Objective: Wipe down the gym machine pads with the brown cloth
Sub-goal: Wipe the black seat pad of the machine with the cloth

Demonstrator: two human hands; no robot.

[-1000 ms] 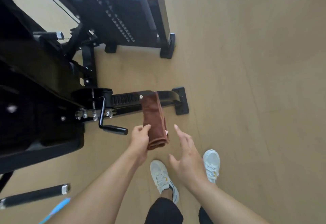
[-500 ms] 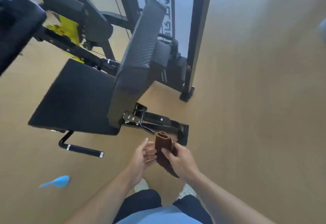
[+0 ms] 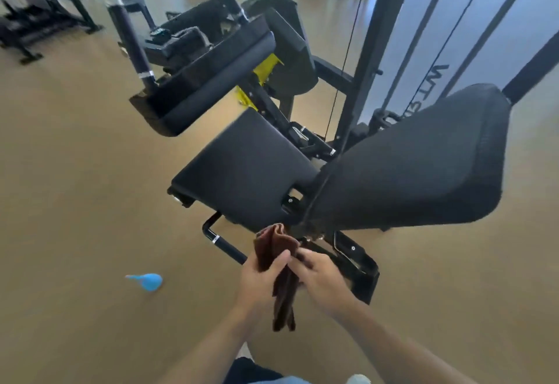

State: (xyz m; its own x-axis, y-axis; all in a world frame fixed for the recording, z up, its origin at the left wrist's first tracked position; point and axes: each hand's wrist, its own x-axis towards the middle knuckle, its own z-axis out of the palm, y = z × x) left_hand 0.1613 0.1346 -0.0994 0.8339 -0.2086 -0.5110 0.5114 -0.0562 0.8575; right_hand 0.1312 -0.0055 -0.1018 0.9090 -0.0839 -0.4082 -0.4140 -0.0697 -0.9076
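A smooth tan floor (image 3: 75,202) with a dull sheen fills most of the view. On it stands a black steel machine (image 3: 367,60) with upright posts and thin cables. Its back pad (image 3: 408,166), a long rounded slab of matte black vinyl with a stitched edge, tilts toward the camera. Just left of it lies the seat (image 3: 245,172), a flat, roughly square black cushion with soft corners. Farther back sits a padded bar (image 3: 208,78), thick and rounded, beside yellow metal parts. A bent black handle (image 3: 222,243) with a chrome ring juts out under the seat.

Both hands meet in front of the seat's near edge. The left hand (image 3: 261,280) is clamped on the cloth (image 3: 279,274), thumb across it; the right hand (image 3: 319,276) pinches the same cloth. The cloth is brown, soft and napped, folded long, its tail hanging down between the wrists, clear of the pads. A small blue teardrop-shaped thing (image 3: 146,281) lies on the floor to the left.
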